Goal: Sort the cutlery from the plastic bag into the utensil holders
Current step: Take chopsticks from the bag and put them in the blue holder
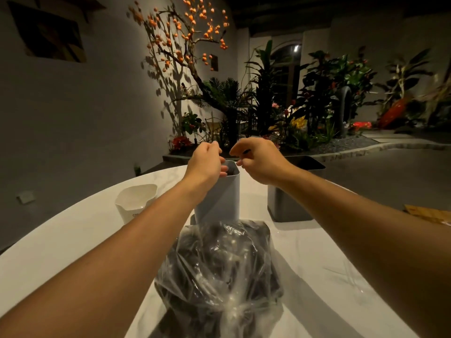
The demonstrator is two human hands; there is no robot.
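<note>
A clear plastic bag full of dark cutlery lies on the white table close in front of me. Behind it stands a tall light grey utensil holder. My left hand hovers at the holder's open top with its fingers curled, the fingertips just over the rim; nothing shows in them. My right hand hangs beside it, slightly right of the rim, fingers curled, with a small dark cutlery piece pinched between thumb and finger. A white holder stands to the left and a dark grey holder to the right.
The rounded table edge curves away at the left and back. A brown cardboard piece lies at the far right. Beyond the table are a planted bed with an orange-fruited tree and a grey wall.
</note>
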